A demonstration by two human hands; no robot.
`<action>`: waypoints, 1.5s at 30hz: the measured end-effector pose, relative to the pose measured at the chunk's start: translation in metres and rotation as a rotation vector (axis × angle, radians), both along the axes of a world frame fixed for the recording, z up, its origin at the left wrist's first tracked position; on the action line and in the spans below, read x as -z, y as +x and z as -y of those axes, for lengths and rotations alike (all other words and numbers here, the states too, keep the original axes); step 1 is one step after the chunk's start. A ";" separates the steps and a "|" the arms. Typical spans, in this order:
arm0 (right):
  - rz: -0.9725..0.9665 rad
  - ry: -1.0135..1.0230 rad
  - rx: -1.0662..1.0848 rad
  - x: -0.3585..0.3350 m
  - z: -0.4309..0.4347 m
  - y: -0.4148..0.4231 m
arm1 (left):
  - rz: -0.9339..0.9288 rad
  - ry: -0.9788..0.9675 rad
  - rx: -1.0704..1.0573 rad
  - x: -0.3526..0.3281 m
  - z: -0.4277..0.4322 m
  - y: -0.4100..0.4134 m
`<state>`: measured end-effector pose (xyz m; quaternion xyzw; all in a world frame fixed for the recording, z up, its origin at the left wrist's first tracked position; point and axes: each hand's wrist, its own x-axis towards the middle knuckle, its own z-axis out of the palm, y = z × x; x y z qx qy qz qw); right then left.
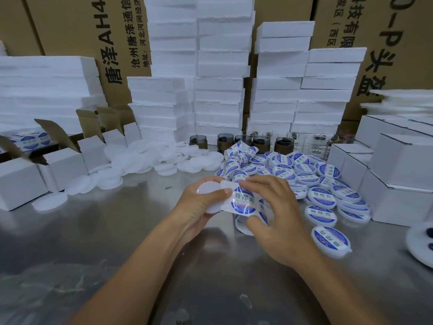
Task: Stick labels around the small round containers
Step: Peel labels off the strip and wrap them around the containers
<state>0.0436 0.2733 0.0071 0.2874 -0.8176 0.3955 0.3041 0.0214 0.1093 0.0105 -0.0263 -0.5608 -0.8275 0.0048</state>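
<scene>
Small round container [208, 191], plain white with no sticker, sits in the left hand [199, 208], whose fingers [223, 191] curl round its rim and grip it above the steel tabletop [210, 266]. Touching its right edge is a blue-and-white label [243, 200] on a glossy label strip [239, 150] that trails away beyond the fingers. The right hand [277, 214] pinches that label, fingertips on its top edge and thumb below. Right of the fingers lies a heap of labelled containers [321, 194], stickers up. Left of and beyond the fingers are scattered unlabelled containers [145, 160], near open white boxes [63, 165]; what those boxes hold cannot be told.
</scene>
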 end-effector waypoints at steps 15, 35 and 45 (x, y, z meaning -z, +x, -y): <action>-0.134 0.096 0.184 0.000 -0.004 -0.004 | 0.044 -0.027 0.091 -0.006 -0.005 0.009; -0.272 0.239 0.220 -0.005 -0.007 0.001 | 0.094 -0.198 0.113 -0.005 -0.004 0.012; -0.121 0.318 0.095 -0.004 -0.009 0.001 | 0.052 -0.234 0.095 -0.004 -0.004 0.011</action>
